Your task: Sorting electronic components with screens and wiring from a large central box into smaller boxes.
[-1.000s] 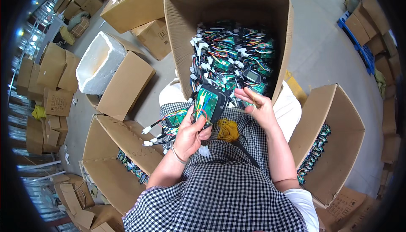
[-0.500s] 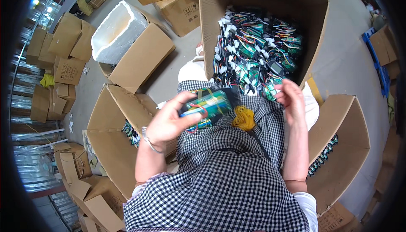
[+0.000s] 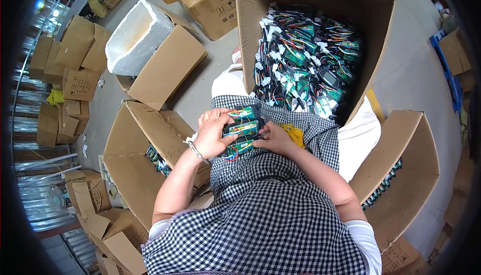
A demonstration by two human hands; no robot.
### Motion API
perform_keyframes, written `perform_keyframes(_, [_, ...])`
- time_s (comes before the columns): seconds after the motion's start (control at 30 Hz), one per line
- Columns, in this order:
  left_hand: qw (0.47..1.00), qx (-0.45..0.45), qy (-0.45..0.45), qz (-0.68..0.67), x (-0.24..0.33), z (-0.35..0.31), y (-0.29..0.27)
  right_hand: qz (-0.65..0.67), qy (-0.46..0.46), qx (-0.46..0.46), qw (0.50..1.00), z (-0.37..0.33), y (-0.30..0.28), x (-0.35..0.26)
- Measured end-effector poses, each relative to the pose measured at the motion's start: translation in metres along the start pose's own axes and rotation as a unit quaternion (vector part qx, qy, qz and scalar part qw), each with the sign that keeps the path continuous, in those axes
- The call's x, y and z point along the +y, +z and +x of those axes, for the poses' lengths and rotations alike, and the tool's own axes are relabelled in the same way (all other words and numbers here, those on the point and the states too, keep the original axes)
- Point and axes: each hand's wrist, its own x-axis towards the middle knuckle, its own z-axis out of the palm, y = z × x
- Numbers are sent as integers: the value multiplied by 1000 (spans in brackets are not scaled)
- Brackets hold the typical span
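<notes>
Got the left hand point(image 3: 212, 135) clamped on three green, wired-up circuit boards point(image 3: 244, 127) from 9 o'clock and the right hand point(image 3: 275, 139) pinching their other end from about 4, dead centre over a checkered apron point(image 3: 260, 215). Also seeing a clump of yellow cord point(image 3: 295, 133) at 3 o'clock, just beside the right hand, and a big open carton point(image 3: 376, 29) heaped with more boards point(image 3: 300, 57) up around 1. Plus a white foam box point(image 3: 123, 60) way off at 10.
</notes>
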Motion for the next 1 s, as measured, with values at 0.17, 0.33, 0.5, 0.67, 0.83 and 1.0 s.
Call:
perform_keyframes(0.17, [986,54,19,-154,-6,-12,7,-49,-30,44,997,-6,2,-1])
perform_keyframes(0.33, [877,153,-101,-445,-25,-32,-9,-114,-70,58,989,2,1,8])
perform_keyframes(0.5, [959,-78,47,-267,5,-40,-32,-236,-178,119,948,13,2,23])
perform_keyframes(0.67, [977,-54,-51,-199,23,-48,-4,119,-67,-44,990,10,3,10])
perform_keyframes(0.83, [996,-88,12,29,28,-49,-17,130,-112,-64,983,-3,0,-2])
perform_keyframes(1.0, [997,-51,16,55,21,-47,-8,-52,-212,-154,964,-1,-9,-9])
